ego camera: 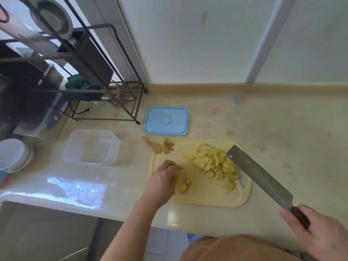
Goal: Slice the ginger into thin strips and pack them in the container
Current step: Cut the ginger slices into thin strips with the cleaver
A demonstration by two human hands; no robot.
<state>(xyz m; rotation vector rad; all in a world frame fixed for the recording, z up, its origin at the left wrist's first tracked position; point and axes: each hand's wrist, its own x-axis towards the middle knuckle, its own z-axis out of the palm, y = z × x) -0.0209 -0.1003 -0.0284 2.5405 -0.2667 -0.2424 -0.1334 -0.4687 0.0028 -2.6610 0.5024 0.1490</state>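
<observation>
A pale yellow cutting board point(203, 196) lies on the counter. A heap of ginger slices point(212, 161) covers its right half. My left hand point(163, 178) reaches onto the board's left side, fingers curled down at a small cluster of ginger pieces point(185, 185); whether it grips any is hidden. My right hand point(320, 232) grips the dark handle of a cleaver point(259, 176), whose blade is raised above the board's right edge. A clear empty plastic container point(92, 146) stands left of the board. Its blue lid point(166, 120) lies behind the board.
Ginger peel scraps point(156, 146) lie at the board's far left corner. A dark metal rack point(90, 72) with cloths stands at the back left. White bowls point(15, 155) are stacked at the far left. A sink edge point(37, 196) runs along the near left.
</observation>
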